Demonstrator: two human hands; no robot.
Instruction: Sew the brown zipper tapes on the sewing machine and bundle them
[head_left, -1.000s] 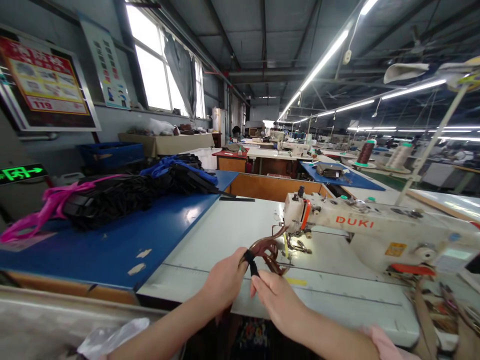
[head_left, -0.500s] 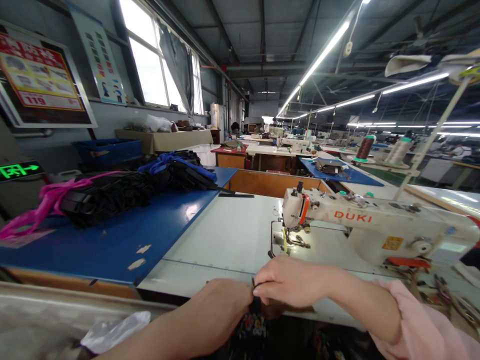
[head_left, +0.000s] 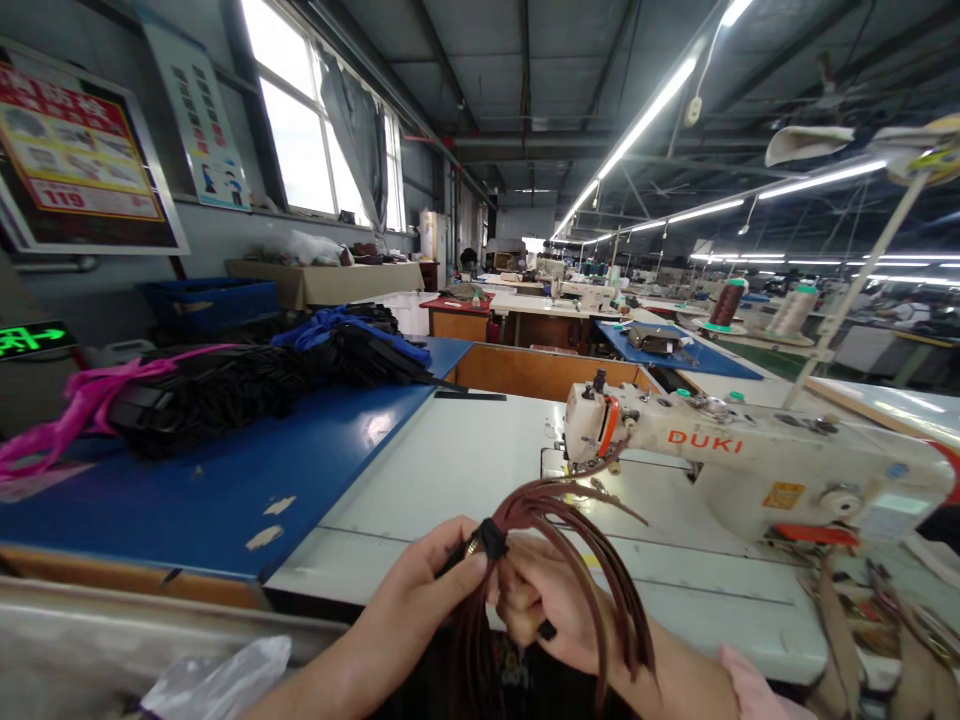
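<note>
A bundle of long, narrow brown strips (head_left: 592, 540) arches over my hands, its loose ends drooping on the right and below. Gold glints along some strips resemble zipper teeth. A black tie (head_left: 492, 538) is wrapped around the bundle near its middle. My left hand (head_left: 442, 575) is closed on the bundle, the thumb pressed just beneath the tie. Close against it, my right hand (head_left: 536, 595) has its fingers curled tight below the tie. A small black end pokes out of that fist, apparently from the tie; what lies inside the fingers is mostly hidden.
A white sewing machine (head_left: 697, 440) stands on the pale table (head_left: 405, 460) ahead and right. Black straps (head_left: 217, 390) with pink and blue ties are heaped on the blue tabletop (head_left: 315, 450) at left. Tan straps (head_left: 836, 610) hang at right. Clear plastic (head_left: 217, 680) lies lower left.
The brown bundle, mostly out of sight low before me, is now raised above the table edge. My hands have turned, with the left now around the bundle by its black tie.
</note>
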